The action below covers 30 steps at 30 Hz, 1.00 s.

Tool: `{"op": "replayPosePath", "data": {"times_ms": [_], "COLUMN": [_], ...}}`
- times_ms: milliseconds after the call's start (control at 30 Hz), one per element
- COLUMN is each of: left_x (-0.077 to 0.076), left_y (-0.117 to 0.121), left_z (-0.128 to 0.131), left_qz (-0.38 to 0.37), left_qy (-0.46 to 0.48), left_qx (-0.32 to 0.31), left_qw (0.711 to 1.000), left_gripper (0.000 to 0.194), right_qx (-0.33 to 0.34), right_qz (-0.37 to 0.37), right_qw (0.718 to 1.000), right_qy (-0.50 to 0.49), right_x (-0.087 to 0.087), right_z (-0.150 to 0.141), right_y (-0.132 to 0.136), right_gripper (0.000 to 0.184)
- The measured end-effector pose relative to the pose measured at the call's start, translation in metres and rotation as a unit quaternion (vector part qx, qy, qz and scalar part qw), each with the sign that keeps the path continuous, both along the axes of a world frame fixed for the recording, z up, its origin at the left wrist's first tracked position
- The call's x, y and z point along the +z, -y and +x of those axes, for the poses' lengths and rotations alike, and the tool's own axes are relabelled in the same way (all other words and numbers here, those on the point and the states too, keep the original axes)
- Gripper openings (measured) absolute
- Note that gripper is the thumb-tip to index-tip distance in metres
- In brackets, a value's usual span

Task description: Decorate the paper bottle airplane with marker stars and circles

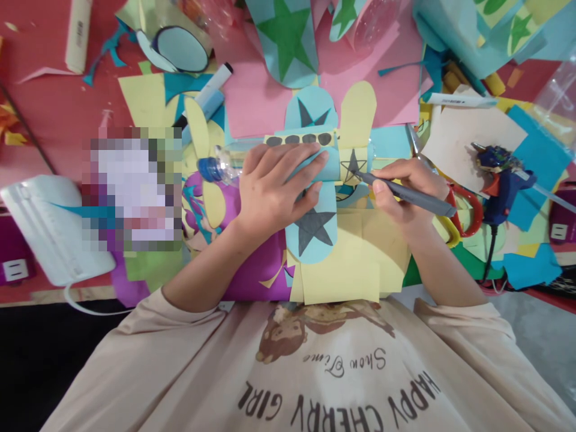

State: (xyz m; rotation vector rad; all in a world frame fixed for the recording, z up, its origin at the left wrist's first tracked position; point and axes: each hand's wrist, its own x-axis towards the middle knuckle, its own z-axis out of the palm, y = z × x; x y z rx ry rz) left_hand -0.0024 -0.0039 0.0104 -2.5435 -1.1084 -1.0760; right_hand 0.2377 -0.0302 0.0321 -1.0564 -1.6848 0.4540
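Note:
A model plane built from a plastic bottle lies across the papers, its blue cap to the left. Blue paper wings with dark stars stick out above and below; the lower wing reaches towards me. My left hand is closed over the bottle's body, fingers on top and thumb on the near side, hiding much of it. A dark grey marker is in my right hand, its tip on a partly filled star on the yellow paper band. A yellow rounded tail piece stands out above that band.
Red-handled scissors lie right of my right hand, near a blue glue gun with a cord. A white device with a cable stands left, beside a blurred-out patch. Markers, such as a white one, and paper scraps are scattered about.

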Motion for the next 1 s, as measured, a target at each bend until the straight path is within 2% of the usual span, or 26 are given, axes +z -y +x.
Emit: {"op": "replayPosePath", "data": {"times_ms": [100,200,300,433,567,833,933,1000], "left_x": [-0.0029,-0.0050,-0.0058,-0.0060,-0.0060,-0.0046,-0.0036,-0.0029], "left_y": [0.0003,0.0009,0.0012,0.0013,0.0009,0.0024,0.0019,0.0007], "left_z": [-0.0015,-0.0028,-0.0035,-0.0038,-0.0044,-0.0045,-0.0044,-0.0042], "left_qz": [-0.038,-0.084,-0.098,-0.101,-0.094,-0.106,-0.123,-0.096], "left_qy": [0.034,0.034,0.027,0.042,0.025,0.001,0.014,0.008], "left_qx": [-0.020,-0.016,-0.019,-0.026,-0.027,-0.016,-0.028,-0.025], "left_qw": [0.999,0.996,0.995,0.994,0.995,0.994,0.992,0.995], "left_gripper": [0.035,0.036,0.036,0.038,0.040,0.045,0.044,0.043], "right_qx": [-0.009,-0.013,-0.017,-0.022,-0.017,-0.015,-0.012,-0.007], "right_qz": [0.007,-0.020,-0.042,0.007,0.005,0.064,0.058,0.037], "right_qw": [1.000,1.000,0.999,1.000,1.000,0.998,0.998,0.999], "right_qy": [-0.002,0.010,0.010,-0.006,-0.009,0.009,0.016,0.021], "right_x": [0.0001,-0.0005,-0.0014,-0.0019,-0.0022,-0.0078,-0.0064,-0.0054], "right_z": [-0.0002,0.0008,0.0024,0.0025,0.0019,0.0009,-0.0006,-0.0005], "right_y": [-0.0002,0.0005,0.0010,-0.0003,-0.0017,-0.0055,-0.0049,-0.0041], "right_gripper": [0.005,0.010,0.016,0.012,0.009,0.007,0.008,0.009]}}
